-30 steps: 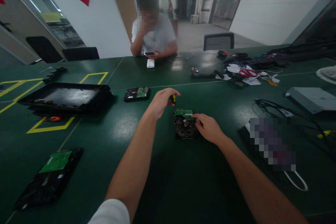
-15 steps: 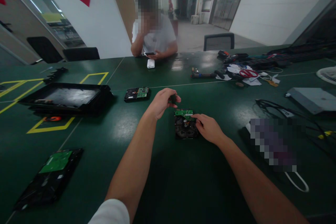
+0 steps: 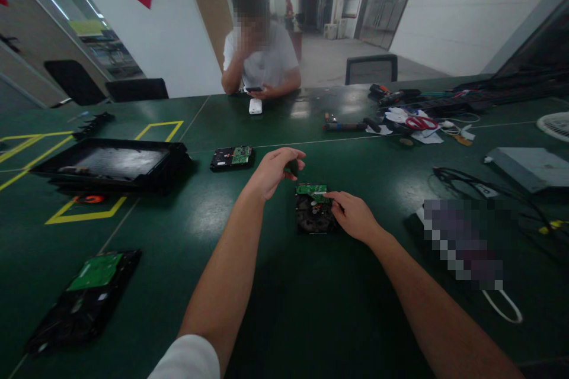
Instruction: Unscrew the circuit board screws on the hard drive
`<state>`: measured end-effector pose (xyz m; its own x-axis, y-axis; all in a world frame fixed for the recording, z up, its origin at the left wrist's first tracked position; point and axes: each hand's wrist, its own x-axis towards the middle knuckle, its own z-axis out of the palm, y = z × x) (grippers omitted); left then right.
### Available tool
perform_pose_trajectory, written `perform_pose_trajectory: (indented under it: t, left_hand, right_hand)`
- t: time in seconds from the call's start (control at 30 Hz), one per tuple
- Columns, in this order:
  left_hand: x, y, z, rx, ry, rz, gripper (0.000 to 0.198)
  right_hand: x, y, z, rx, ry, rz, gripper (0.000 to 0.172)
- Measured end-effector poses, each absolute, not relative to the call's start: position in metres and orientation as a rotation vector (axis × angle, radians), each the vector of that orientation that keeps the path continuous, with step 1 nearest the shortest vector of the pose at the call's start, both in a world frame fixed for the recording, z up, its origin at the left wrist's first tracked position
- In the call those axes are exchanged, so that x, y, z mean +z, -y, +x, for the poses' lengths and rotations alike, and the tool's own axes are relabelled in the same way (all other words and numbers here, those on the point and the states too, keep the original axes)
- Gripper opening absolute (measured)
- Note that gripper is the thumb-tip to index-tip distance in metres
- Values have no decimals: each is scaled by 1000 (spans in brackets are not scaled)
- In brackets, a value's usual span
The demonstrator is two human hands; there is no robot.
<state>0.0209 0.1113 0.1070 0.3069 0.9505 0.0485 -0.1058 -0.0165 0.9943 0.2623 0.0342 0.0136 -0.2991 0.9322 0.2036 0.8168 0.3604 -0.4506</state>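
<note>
A black hard drive [image 3: 312, 219] with a green circuit board [image 3: 311, 190] lies flat on the dark green table [image 3: 302, 308], straight ahead. My right hand [image 3: 353, 214] touches the board's right edge with its index finger; the other fingers are curled in. Just above and left of the drive hovers my left hand [image 3: 276, 173], fingers bent and apart with nothing seen between them. A second drive [image 3: 232, 158] rests beyond my left hand. At the lower left sits a larger drive [image 3: 84, 302] with a green board.
Black stacked trays [image 3: 115, 166] stand at the left. On the right are a pixelated object [image 3: 462, 243], black cables [image 3: 471, 180] and a grey box [image 3: 533, 167]. Tools and wires [image 3: 418, 121] lie at the back right. A person [image 3: 262, 59] sits opposite, holding a phone.
</note>
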Motion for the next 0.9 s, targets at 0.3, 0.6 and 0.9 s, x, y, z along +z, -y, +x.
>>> perform_pose_trajectory:
  t: [0.3, 0.6, 0.9]
  left_hand:
    - [104, -113, 24, 1056, -835, 1261, 21]
    - [108, -111, 21, 1100, -936, 1392, 28]
    - [104, -113, 25, 1067, -842, 1184, 24]
  right_hand:
    - [14, -34, 262, 376, 2201, -1533, 37]
    - [14, -34, 262, 379, 2196, -1546, 37]
    - [13, -35, 262, 373, 2200, -1528, 37]
